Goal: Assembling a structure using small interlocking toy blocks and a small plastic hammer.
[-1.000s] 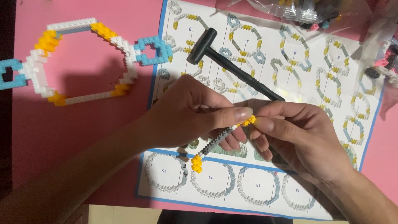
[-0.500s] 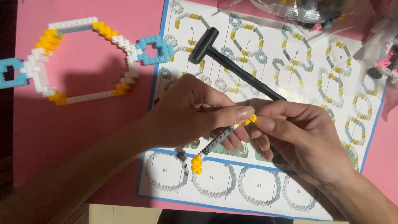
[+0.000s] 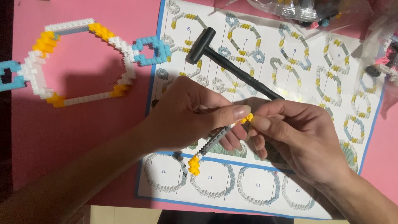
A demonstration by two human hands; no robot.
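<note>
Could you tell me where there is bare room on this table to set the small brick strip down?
The pink table is bare below the white-and-yellow brick ring, left of the instruction sheet and above the left forearm. The space inside the ring is free too. It is crowded at the top right, with plastic bags and loose bricks, and across the sheet, where the black hammer lies.

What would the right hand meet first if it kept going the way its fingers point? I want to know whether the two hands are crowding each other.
The right hand points left. First in line are the yellow bricks at its fingertips, then the left hand's thumb. Depth is unclear.
</note>
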